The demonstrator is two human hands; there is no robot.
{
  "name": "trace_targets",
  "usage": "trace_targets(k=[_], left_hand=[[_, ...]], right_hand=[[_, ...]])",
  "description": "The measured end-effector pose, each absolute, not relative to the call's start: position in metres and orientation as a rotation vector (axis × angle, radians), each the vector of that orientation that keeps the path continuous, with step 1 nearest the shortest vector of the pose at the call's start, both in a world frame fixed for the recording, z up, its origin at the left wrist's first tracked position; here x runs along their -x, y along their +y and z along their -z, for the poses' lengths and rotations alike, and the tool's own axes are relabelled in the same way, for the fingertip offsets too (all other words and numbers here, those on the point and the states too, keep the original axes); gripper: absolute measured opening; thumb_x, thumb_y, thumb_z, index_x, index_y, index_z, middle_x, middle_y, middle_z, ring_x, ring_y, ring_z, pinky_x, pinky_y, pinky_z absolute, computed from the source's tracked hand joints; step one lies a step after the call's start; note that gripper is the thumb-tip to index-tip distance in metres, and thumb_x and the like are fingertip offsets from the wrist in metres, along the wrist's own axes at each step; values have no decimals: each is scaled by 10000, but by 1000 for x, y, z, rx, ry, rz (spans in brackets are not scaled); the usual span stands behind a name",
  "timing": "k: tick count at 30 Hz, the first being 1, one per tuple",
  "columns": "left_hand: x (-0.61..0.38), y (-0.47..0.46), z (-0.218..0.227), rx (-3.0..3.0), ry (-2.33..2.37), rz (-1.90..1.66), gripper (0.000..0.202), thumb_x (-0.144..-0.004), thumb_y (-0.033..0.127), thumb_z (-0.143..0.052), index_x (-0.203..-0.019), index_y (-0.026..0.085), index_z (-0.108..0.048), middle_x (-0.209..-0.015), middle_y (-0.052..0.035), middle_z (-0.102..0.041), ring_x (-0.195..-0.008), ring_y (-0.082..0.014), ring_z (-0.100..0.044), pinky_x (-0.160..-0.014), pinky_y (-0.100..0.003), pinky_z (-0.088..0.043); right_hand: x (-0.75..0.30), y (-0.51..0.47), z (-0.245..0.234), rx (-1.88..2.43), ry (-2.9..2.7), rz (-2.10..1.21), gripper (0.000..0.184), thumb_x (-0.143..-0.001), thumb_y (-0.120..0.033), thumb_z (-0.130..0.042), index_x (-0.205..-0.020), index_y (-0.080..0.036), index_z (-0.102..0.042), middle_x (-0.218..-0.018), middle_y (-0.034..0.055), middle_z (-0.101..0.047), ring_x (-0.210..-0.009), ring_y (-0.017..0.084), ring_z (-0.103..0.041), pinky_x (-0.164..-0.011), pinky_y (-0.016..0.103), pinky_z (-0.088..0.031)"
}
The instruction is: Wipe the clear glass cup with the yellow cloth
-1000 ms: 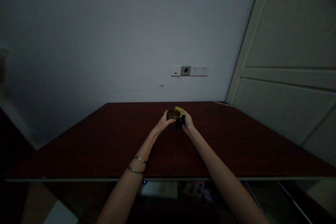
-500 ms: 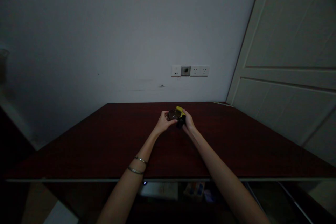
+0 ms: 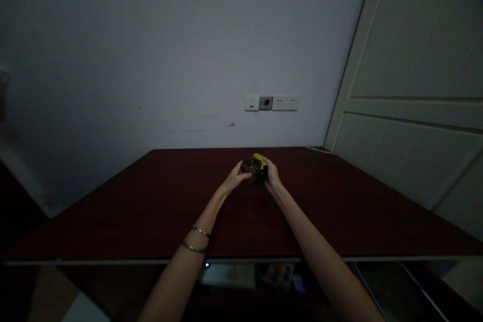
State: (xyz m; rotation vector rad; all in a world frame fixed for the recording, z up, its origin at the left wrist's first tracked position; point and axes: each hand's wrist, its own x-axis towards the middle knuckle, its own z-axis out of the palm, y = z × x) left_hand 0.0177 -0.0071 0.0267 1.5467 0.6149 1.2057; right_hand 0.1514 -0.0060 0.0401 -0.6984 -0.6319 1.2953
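Above the middle of the dark red tabletop [image 3: 151, 211], my left hand [image 3: 233, 179] is closed around the left side of a small see-through glass dish [image 3: 249, 165], thumb toward me. My right hand [image 3: 272, 173] grips a yellow-and-black thing [image 3: 259, 160], pressed against the right side of the dish. Its kind is too dark and small to tell; yellow shows on top and black below. Two metal bracelets [image 3: 193, 248] circle my left forearm.
A pale wall with a row of sockets [image 3: 285, 103] rises behind the table. To the right stands a panelled door [image 3: 415, 85]. Below the front edge, a shelf holds a pale flat object [image 3: 230, 275] and some dim packages [image 3: 278, 274].
My left hand has shifted slightly on the dish, its thumb moving a little left. The yellow-and-black thing stays against the dish with a slightly changed tilt.
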Motion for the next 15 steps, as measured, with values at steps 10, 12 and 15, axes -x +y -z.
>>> trace_targets(k=[10, 12, 15], left_hand=[[-17, -9, -29, -1515, 637, -1211, 590, -550, 187, -745, -1070, 105, -478, -1156, -143, -536, -1064, -224, -515, -972, -410, -342], [-16, -13, -32, -1552, 639, -1162, 574, -568, 215, -739, -1070, 102, -484, -1132, -142, -551, -1037, -223, -530, -957, -412, -357], [-16, -15, -33, -1579, 689, -1191, 583, -558, 238, -747, -1053, 99, -472, -1098, -143, -561, -1006, -221, -543, -930, -410, -377]], right_hand=[[-155, -11, -44, 706, -655, -1405, 231, -773, -273, -440, -728, -167, -640, -608, 12, -670, -515, 136, -584, -521, 245, -470], [-152, -13, -44, 708, -641, -1410, 240, -779, -268, -433, -714, -167, -641, -595, 13, -666, -505, 135, -579, -507, 241, -463], [-148, -16, -44, 696, -616, -1404, 238, -777, -265, -438, -710, -168, -645, -603, 10, -668, -517, 137, -582, -517, 241, -464]])
